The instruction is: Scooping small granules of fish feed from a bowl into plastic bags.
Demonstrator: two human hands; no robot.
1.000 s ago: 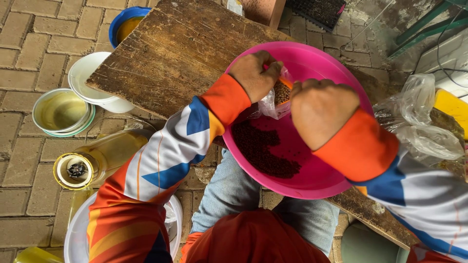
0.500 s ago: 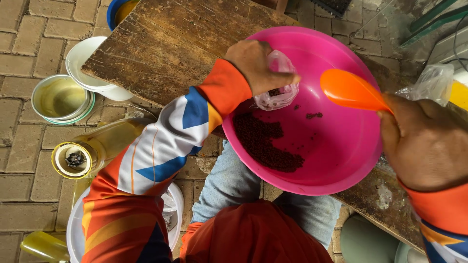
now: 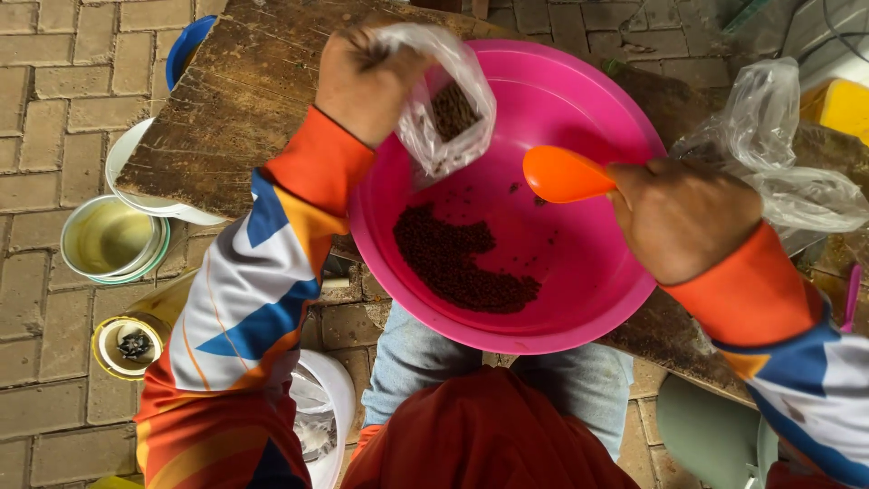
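A large pink plastic bowl (image 3: 579, 299) rests on a worn wooden board (image 3: 226, 118). A heap of small dark seeds (image 3: 457, 263) lies in its bottom. My left hand (image 3: 362, 77) grips the top of a small clear plastic bag (image 3: 448, 122) holding some of the same dark seeds, raised over the bowl's left rim. My right hand (image 3: 683, 217) holds an orange plastic spoon (image 3: 566, 174) above the right side of the bowl, its scoop pointing left toward the bag. Both sleeves are orange, white and blue.
Crumpled clear plastic bags (image 3: 778, 163) lie right of the bowl beside a yellow container (image 3: 842, 104). On the brick floor at left stand white bowls (image 3: 136, 167), a pale dish (image 3: 110, 237), a blue bowl (image 3: 190, 45) and a yellow-rimmed jar (image 3: 131, 344). A white bucket (image 3: 321, 417) stands below.
My left hand has lifted the small bag out of the bowl toward its upper left rim. My right hand with the orange spoon has swung left, over the bowl.
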